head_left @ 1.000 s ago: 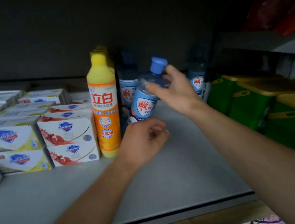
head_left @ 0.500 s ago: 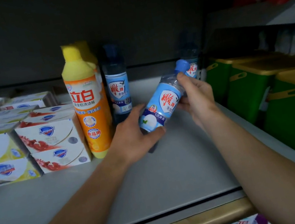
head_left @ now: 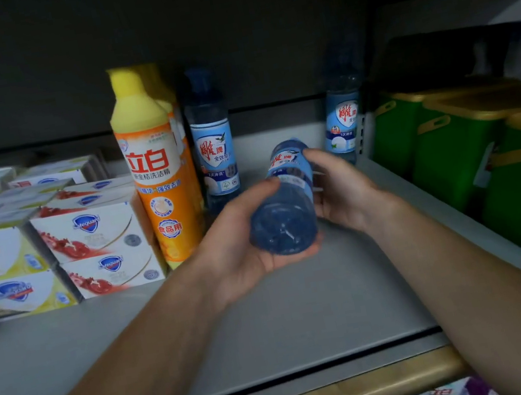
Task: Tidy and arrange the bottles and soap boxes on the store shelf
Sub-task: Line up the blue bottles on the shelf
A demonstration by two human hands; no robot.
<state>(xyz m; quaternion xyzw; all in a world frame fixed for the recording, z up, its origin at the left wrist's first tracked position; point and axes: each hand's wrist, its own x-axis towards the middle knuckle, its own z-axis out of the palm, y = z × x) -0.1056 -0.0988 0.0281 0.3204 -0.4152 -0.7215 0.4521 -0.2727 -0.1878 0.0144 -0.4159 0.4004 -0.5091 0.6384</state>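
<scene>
Blue bottle (head_left: pixel 283 207) held horizontal above the shelf (head_left: pixel 307 311), clear base toward camera, blue-white label on top. Left hand (head_left: pixel 247 251) cups the base; right hand (head_left: pixel 338 190) grips its side.

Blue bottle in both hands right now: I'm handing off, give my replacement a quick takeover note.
Left hand cups the base of the blue bottle; right hand grips its upper body. The bottle is tipped, base toward the camera, above the shelf.
Done: yellow bottles and one blue bottle at the back stand beside the stacked soap boxes.
Left: stand the held bottle in line; another blue one stands apart at right.
</scene>
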